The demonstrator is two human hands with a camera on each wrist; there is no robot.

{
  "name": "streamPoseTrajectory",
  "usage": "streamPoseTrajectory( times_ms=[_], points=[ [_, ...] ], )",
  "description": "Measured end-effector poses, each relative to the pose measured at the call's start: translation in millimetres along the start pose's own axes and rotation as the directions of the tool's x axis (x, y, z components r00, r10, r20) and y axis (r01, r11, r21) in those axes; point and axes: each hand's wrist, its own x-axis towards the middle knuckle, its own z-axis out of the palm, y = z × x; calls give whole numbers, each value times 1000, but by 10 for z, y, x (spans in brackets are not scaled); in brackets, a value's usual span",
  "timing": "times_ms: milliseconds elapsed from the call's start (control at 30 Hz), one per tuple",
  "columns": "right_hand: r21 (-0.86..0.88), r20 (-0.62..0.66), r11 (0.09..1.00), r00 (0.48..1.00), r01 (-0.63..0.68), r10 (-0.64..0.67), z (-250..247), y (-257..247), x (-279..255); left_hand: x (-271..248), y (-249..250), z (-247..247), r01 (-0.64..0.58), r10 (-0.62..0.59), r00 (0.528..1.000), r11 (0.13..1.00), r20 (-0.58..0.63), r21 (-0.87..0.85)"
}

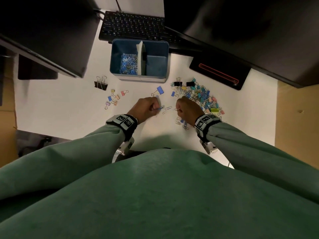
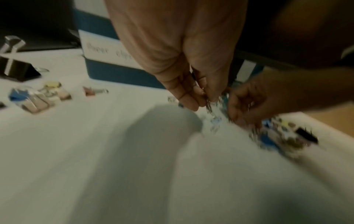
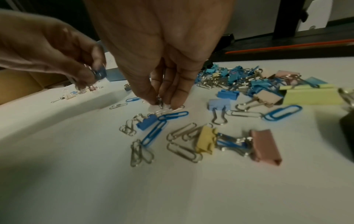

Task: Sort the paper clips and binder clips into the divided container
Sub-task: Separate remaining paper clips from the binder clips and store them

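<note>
The blue divided container [image 1: 164, 49] stands at the back centre; its left compartment holds many paper clips [image 1: 128, 63], its right one looks bare. My left hand [image 1: 157, 107] is curled and pinches paper clips, one of them blue [image 1: 160, 108], just above the table. In the left wrist view, blurred, its fingertips [image 2: 193, 106] hold a dangling bunch of clips [image 2: 209, 106]. My right hand [image 1: 178, 109] is close beside it and pinches silver paper clips [image 3: 160, 100] at the table surface. A mixed pile of binder and paper clips [image 1: 202, 97] lies under and right of it.
A small group of pastel binder clips [image 1: 114, 99] and a large black binder clip [image 1: 101, 84] lie to the left. A blue binder clip [image 1: 160, 90] sits before the container. Behind are a keyboard [image 1: 134, 26], dark monitors, and a black stand base [image 1: 219, 71].
</note>
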Motion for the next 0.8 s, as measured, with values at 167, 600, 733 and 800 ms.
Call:
streamPoseTrajectory(
  times_ms=[167, 600, 733, 800],
  points=[
    [-34, -20, 998, 999, -49, 48, 17, -62, 44, -35, 117, -716, -25, -35, 953, 981, -301, -194],
    [108, 5, 991, 996, -84, 84, 14, -196, 128, 280, 49, -880, -61, 174, 922, 947, -346, 315],
    [-23, 41, 999, 998, -48, 49, -19, -130, 46, 170, 50, -121, -102, 68, 993, 915, 99, 390],
    [-35, 66, 999, 997, -30, 32, 3, -150, 40, 232, 18, 79, -106, 25, 983, 886, 183, 451]
  ],
)
